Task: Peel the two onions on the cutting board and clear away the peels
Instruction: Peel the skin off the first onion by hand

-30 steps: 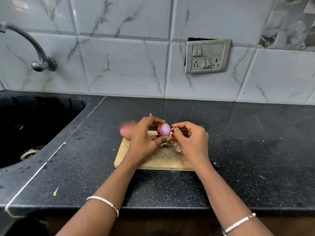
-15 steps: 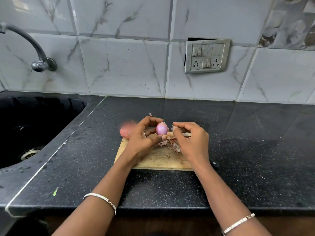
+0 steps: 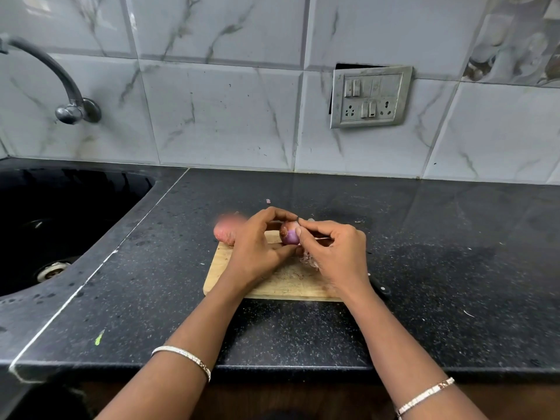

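Left hand [image 3: 257,247] cups the small purple half-peeled onion [image 3: 290,235] above the pale wooden cutting board [image 3: 221,268] — right hand [image 3: 336,250] pinches dry skin [image 3: 285,229] at its 12 o'clock. Slick bulb might squirt out on a hard tug and roll across the black speckled bench [image 3: 151,283].

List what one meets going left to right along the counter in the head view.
Sink → second onion → left hand → held onion → right hand.
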{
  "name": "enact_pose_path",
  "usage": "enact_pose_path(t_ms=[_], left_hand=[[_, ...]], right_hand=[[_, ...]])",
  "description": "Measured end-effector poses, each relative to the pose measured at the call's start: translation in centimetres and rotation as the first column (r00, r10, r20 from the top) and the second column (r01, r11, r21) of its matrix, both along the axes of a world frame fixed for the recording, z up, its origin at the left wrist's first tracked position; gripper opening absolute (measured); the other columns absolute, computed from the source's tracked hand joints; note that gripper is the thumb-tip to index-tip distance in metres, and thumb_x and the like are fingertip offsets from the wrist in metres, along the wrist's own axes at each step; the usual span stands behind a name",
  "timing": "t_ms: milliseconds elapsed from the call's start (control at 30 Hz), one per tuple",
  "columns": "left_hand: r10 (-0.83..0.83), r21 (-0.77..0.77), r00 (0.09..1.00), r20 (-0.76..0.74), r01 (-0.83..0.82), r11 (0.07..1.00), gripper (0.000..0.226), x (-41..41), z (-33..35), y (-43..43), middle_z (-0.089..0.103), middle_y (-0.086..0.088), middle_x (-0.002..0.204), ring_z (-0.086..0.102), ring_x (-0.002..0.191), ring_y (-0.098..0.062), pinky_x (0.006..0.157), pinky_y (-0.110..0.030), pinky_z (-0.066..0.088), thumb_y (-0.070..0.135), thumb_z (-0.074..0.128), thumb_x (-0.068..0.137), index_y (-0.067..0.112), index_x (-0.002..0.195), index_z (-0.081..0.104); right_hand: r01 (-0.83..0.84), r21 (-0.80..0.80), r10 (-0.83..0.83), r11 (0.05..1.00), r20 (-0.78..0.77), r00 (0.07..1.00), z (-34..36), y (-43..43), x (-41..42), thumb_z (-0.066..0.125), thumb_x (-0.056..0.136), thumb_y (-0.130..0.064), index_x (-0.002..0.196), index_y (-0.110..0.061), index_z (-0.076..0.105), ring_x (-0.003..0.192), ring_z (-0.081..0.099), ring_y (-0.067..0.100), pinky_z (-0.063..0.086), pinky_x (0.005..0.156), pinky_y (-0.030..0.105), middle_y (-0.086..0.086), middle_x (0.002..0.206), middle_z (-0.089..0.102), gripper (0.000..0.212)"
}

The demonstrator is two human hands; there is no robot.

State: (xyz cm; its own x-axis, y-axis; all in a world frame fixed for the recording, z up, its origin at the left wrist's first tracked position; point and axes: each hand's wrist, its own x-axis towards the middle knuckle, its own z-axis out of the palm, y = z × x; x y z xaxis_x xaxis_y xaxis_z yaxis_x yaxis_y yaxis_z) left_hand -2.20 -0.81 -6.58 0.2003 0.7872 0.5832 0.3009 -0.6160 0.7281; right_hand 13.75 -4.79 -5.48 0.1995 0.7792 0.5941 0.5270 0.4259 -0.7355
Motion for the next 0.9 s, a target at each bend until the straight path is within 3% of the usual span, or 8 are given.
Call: enact_pose_path(t_ms=[133,300,500,567,667,800,900], left_hand=[[0.02,0.0,1.0,0.019,-0.02,1.0,0.046,-0.14,0.11,-0.01,0.07,0.01,0.11,0.068,0.1,-0.005,0.093,-0.034,0.057,0.019,0.094,0.068,0.025,0.109,0.073],[0.031,-0.011,0.998,0.047,-0.03,0.999,0.048,-0.25,0.06,0.02,0.07,0.007,0.112,0.069,0.098,-0.003,0.095,-0.034,0.057,0.019,0.096,0.066,0.032,0.108,0.076],[0.043,-0.033,0.993,0.108,-0.039,0.999,0.051,-0.05,-0.06,0.05,0.074,0.008,0.104,0.07,0.096,-0.004,0.09,-0.027,0.058,0.01,0.093,0.07,0.015,0.115,0.069],[0.061,-0.025,0.995,0.074,-0.059,0.998,0.043,0.0,-0.31,0.28,0.074,0.008,0.102,0.07,0.096,-0.005,0.084,-0.031,0.061,0.009,0.09,0.073,0.014,0.111,0.07],[0.06,-0.005,0.998,0.035,-0.06,0.998,0.038,0.12,-0.52,0.43,0.074,0.007,0.102,0.07,0.096,-0.008,0.076,-0.038,0.062,0.007,0.087,0.074,0.015,0.108,0.074],[0.091,0.116,0.994,-0.053,-0.084,0.99,0.037,0.09,-0.37,0.3,0.072,0.01,0.102,0.067,0.095,-0.004,0.087,-0.028,0.056,0.013,0.089,0.072,0.02,0.106,0.077],[0.087,0.144,0.993,-0.082,-0.075,0.987,0.036,0.08,-0.22,0.2,0.07,0.01,0.102,0.066,0.094,-0.003,0.085,-0.019,0.054,0.013,0.089,0.073,0.021,0.106,0.078]], right_hand=[[0.01,-0.006,-0.01,1.0,0.006,1.0,-0.07,0.12,0.09,0.08,0.086,-0.018,0.097,-0.02,0.082,0.095,0.071,-0.002,0.056,0.094,0.033,-0.01,0.091,0.078,0.012],[0.01,0.008,-0.011,1.0,0.011,1.0,0.15,0.03,0.11,0.078,0.087,-0.014,0.095,-0.018,0.082,0.086,0.07,-0.005,0.057,0.083,0.022,-0.014,0.087,0.077,0.01],[-0.023,-0.032,0.022,0.999,-0.031,0.999,0.11,-0.16,-0.14,0.08,0.087,-0.026,0.106,-0.017,0.08,0.081,0.072,-0.004,0.059,0.076,0.019,-0.011,0.089,0.078,0.022],[-0.04,-0.047,0.039,0.998,-0.027,0.999,-0.02,-0.16,-0.31,0.081,0.086,-0.03,0.114,-0.019,0.077,0.081,0.071,-0.006,0.058,0.075,0.015,-0.01,0.089,0.077,0.03],[-0.023,-0.043,0.025,0.999,0.035,0.999,0.03,-0.14,-0.38,0.079,0.087,-0.028,0.112,-0.021,0.079,0.082,0.07,-0.009,0.059,0.078,0.019,-0.011,0.091,0.078,0.025],[-0.002,-0.014,0.003,1.0,0.082,0.997,0.08,-0.28,-0.23,0.078,0.087,-0.02,0.102,-0.018,0.081,0.081,0.062,-0.023,0.056,0.095,0.026,-0.004,0.093,0.079,0.016],[0.007,-0.017,-0.005,1.0,0.123,0.992,-0.03,-0.24,-0.1,0.077,0.088,-0.02,0.102,-0.019,0.081,0.088,0.061,-0.022,0.056,0.09,0.023,-0.001,0.095,0.078,0.015]])
